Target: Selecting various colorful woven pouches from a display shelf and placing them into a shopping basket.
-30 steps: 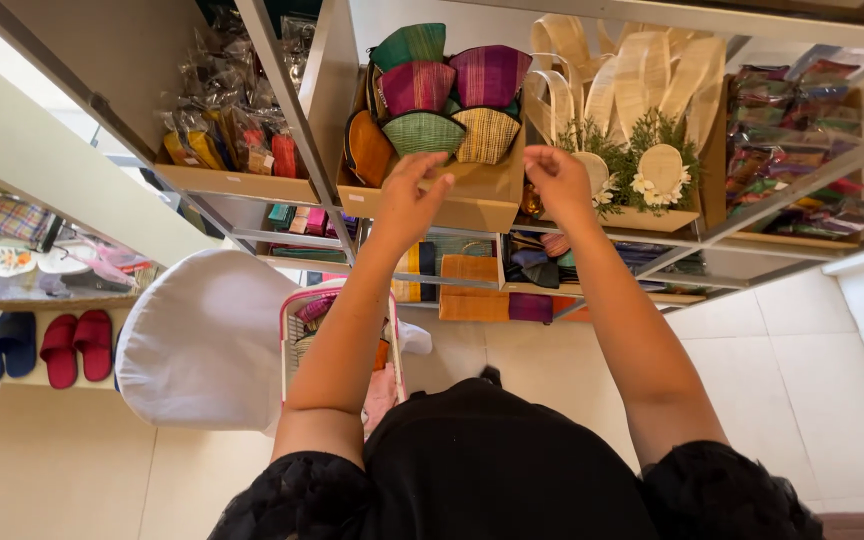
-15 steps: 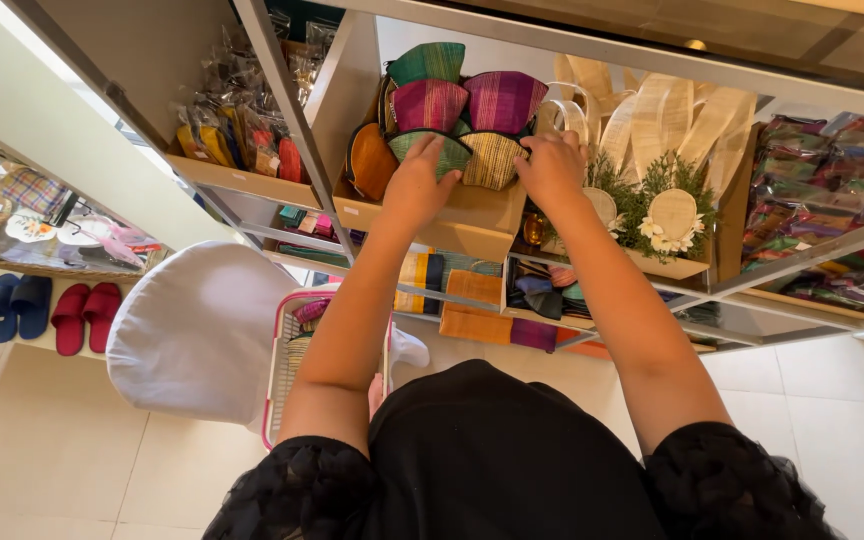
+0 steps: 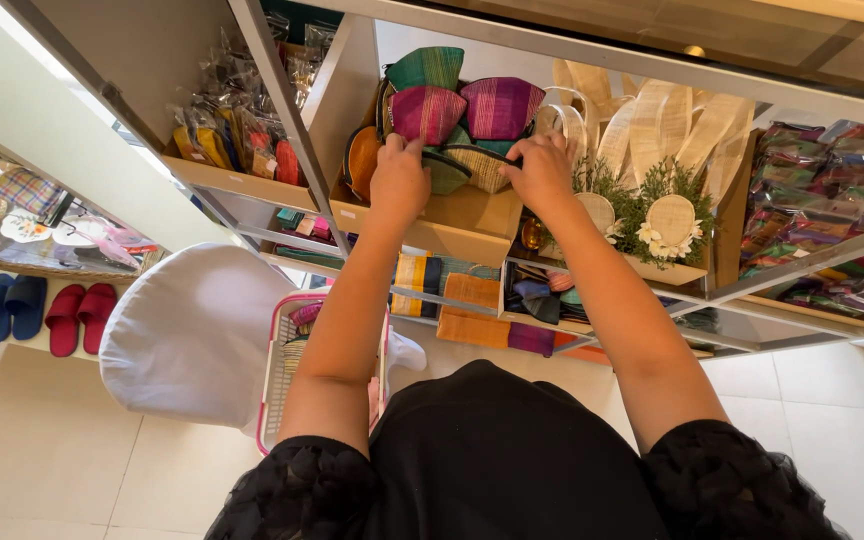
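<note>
Both my arms reach up into a wooden shelf box [image 3: 452, 225] full of woven fan-shaped pouches. My left hand [image 3: 399, 178] grips the edge of a green and black pouch [image 3: 445, 170], just under a magenta pouch [image 3: 425, 112]. My right hand [image 3: 542, 168] pinches the black rim of a tan woven pouch [image 3: 485, 167] below a purple pouch [image 3: 501, 106]. A green pouch [image 3: 425, 66] stands at the back and an orange one [image 3: 362, 158] at the left end.
Cellophane-wrapped packets [image 3: 227, 135] fill the shelf to the left, pale woven fans with flowers [image 3: 657, 205] the one to the right. Folded fabrics [image 3: 472, 305] lie on lower shelves. A pink-rimmed basket [image 3: 287, 375] and white bag [image 3: 192, 335] sit below; slippers [image 3: 47, 310] at left.
Both hands have moved from the box's front edge up onto the lower pouches and closed on them. The view has shifted closer to the shelf.
</note>
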